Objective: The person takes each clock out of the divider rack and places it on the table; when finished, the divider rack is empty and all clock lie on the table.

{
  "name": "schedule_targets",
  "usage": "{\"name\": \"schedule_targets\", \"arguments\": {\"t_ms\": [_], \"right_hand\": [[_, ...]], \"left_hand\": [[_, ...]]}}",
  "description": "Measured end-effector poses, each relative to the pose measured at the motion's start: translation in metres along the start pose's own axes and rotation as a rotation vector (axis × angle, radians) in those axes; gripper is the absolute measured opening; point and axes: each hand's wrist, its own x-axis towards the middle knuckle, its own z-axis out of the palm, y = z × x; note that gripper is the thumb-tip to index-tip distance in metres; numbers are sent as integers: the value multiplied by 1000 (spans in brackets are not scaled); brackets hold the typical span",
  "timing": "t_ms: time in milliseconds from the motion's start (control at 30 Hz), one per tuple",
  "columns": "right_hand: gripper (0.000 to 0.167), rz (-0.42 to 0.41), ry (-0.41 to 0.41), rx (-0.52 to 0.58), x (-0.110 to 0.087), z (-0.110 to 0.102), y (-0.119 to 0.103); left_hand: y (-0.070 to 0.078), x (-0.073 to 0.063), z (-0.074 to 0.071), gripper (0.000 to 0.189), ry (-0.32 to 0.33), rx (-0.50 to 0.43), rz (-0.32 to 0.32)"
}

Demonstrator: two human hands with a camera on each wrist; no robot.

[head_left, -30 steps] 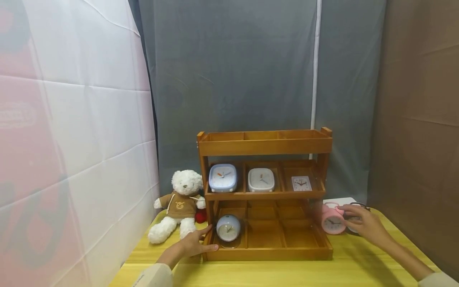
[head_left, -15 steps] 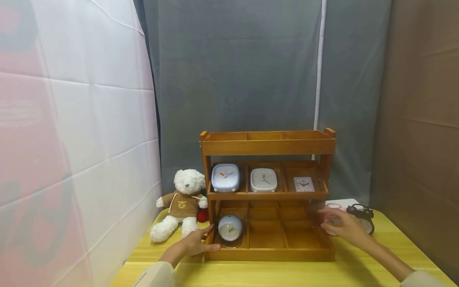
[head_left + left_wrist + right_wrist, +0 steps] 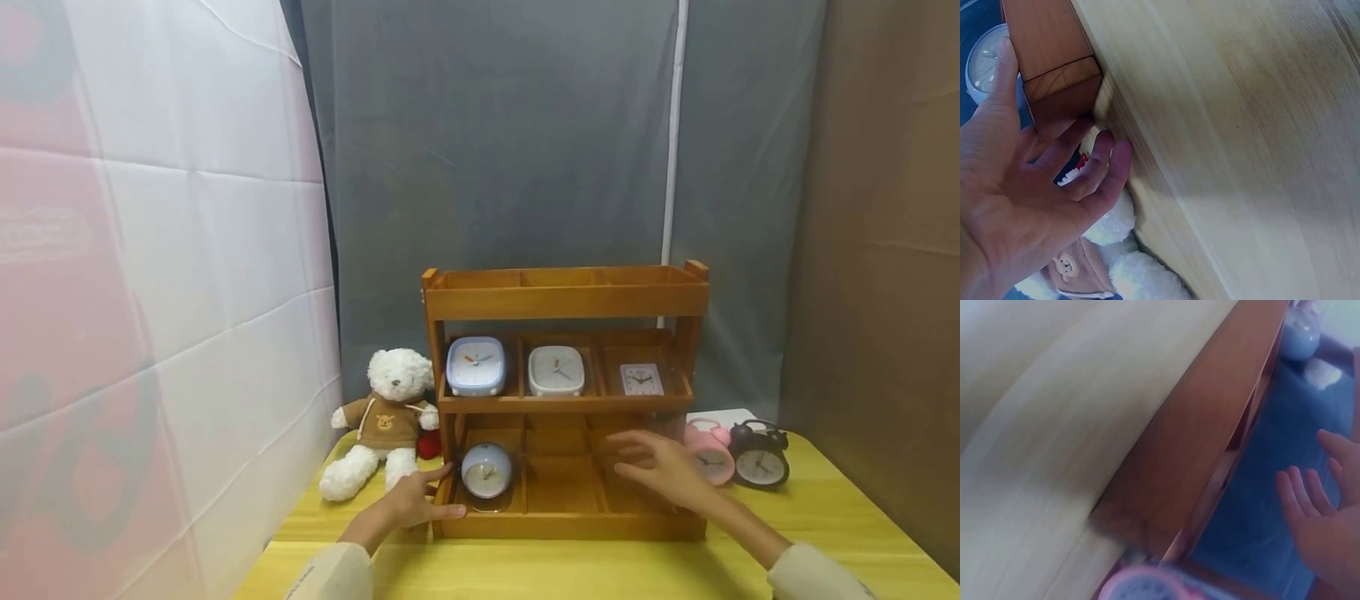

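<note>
One three-tier brown wooden rack is standing on the yellow wood-grain desk; the left hand is holding its eight-o'clock corner in a loose, bent-fingered grip. At four o'clock, the right hand is hovering, grip empty, fingers apart. Backing out carelessly, its wrist could be tipping the pink twin-bell clock, standing near beside the black twin-bell clock. At nine o'clock, a white plush bear in a brown hoodie is sitting near the left hand.

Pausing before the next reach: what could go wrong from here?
If the right hand swings back, it might knock the pink clock or the black clock, close together beside the wooden rack. The left hand, gripping the rack's corner, could jolt it or nudge the nearby round clock.
</note>
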Motion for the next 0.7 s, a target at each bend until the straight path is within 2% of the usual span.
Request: {"name": "schedule_targets", "arguments": {"t_ms": [133, 367, 500, 700], "right_hand": [[39, 32, -23, -5, 16, 19, -7], [41, 62, -54, 40, 44, 53, -18], [44, 54, -85, 52, 60, 75, -23], [43, 11, -128, 129, 82, 112, -34]], "left_hand": [[1, -1, -2, 87, 18, -20, 9], [3, -3, -2, 88, 11, -29, 19], [4, -2, -2, 90, 4, -19, 11], [5, -4, -4, 89, 8, -12, -4]]}}
